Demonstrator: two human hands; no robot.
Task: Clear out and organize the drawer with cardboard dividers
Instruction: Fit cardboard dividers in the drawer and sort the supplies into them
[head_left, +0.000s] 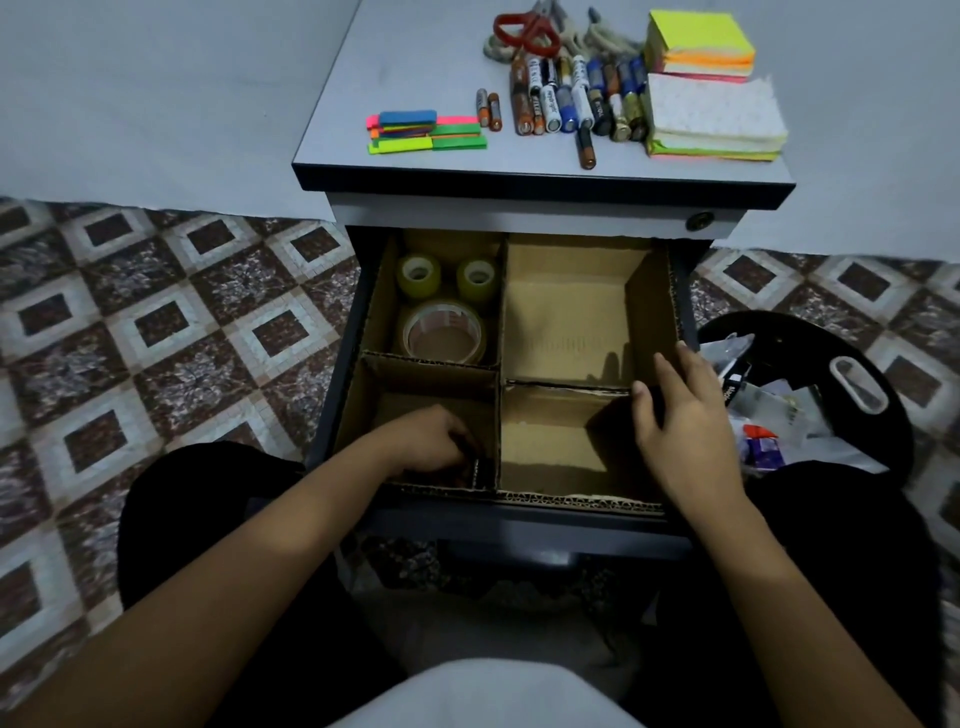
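In the near-left compartment of the drawer (545, 522), the left hand (431, 441) curls around a small dark item (479, 470) of unclear kind. The right hand (685, 431) lies with straight fingers on the drawer's right cardboard wall. The cardboard dividers (501, 312) look merely slotted in, so a knuckle snagging them could lift or buckle them and disturb the tape rolls (444, 338) in the drawer's far-left compartment.

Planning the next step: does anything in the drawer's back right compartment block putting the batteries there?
Nothing visible does: the back right compartment shows bare cardboard. Only the right hand rests at its near right corner.
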